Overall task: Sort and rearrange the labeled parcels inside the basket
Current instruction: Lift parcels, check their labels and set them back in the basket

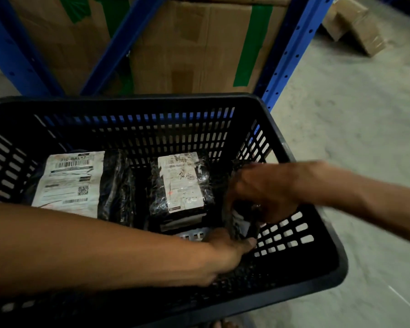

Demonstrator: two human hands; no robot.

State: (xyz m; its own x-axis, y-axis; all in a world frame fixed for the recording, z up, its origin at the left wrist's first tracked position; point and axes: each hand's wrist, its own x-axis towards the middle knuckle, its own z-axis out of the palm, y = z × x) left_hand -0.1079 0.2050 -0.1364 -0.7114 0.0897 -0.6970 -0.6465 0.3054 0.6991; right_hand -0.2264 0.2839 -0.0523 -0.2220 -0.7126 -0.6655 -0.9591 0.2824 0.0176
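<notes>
Where print reads: "310 SAL 17" roughly, over barcode, on left parcel [69,183]; middle parcel [181,183] label illegible. Both flat in black basket [301,263]. Third parcel [240,223] upright by right wall, pinched between fingers of right hand [263,190] and left hand [225,252].

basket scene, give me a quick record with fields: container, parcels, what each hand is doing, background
container: black slotted plastic basket
left parcel: black wrap with large white barcode label, lying flat
middle parcel: black wrap with smaller white label, on top of another package
third parcel: dark parcel held upright at the basket's right side
left hand: under the dark parcel's lower edge, supporting it
right hand: gripping the dark parcel from above
background: cardboard boxes with green tape on blue shelving, concrete floor
</notes>
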